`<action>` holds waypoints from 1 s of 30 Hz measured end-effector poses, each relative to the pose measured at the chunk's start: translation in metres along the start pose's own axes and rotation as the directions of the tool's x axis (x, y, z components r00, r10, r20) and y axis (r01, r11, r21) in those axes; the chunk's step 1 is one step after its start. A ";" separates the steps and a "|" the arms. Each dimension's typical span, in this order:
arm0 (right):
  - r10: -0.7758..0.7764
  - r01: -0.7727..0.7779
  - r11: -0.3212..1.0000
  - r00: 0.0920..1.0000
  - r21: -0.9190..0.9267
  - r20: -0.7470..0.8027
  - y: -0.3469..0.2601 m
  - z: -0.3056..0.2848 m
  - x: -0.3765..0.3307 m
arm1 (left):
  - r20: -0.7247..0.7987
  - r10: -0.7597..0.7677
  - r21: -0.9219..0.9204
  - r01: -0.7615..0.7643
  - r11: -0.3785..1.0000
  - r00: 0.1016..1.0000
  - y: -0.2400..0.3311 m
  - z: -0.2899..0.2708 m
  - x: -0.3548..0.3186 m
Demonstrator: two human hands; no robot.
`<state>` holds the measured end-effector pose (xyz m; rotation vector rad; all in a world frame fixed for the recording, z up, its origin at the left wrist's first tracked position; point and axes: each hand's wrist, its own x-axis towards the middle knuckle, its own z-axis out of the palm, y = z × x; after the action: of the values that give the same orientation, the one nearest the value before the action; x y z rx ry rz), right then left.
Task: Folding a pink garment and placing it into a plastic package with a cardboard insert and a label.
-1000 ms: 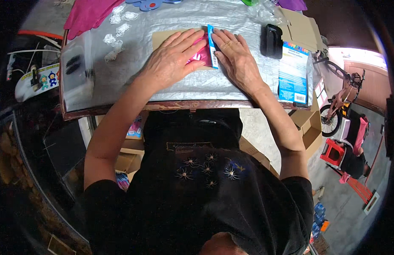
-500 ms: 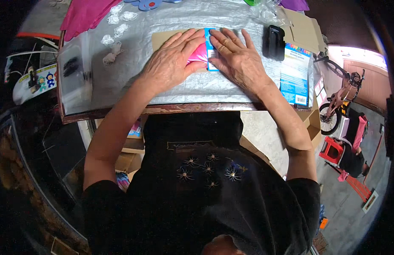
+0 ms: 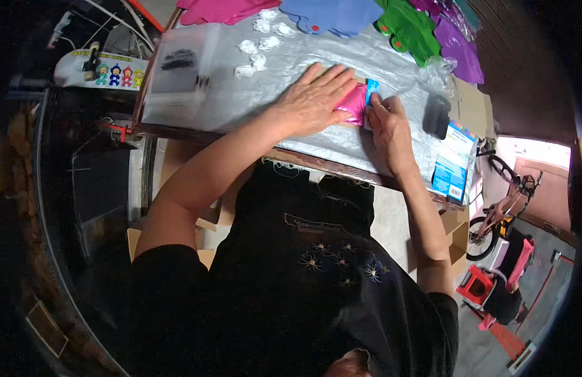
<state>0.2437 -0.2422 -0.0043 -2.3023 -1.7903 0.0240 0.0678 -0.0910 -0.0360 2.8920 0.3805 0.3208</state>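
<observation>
Silver foil-covered table [image 3: 241, 100]: left hand [image 3: 316, 97] lies flat, fingers spread, pressing a shiny pink packet [image 3: 352, 105]; right hand [image 3: 386, 122], just right, pinches a small blue card [image 3: 371, 93].

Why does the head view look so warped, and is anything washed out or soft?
Head view: fisheye bends the table edge; dark rim all round; daylight overexposes the doorway; sheen on the silver table cover; left hand and right hand reasonably sharp.
</observation>
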 end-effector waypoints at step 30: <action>0.357 -0.432 -0.051 0.834 0.900 0.421 0.021 -0.002 0.008 | -0.728 -0.401 -0.117 0.476 0.872 0.556 -0.077 -0.049 -0.095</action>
<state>0.2657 -0.2391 -0.0055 -1.4949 -0.4503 1.0897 -0.0508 -0.0360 -0.0248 2.4574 1.2531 1.4147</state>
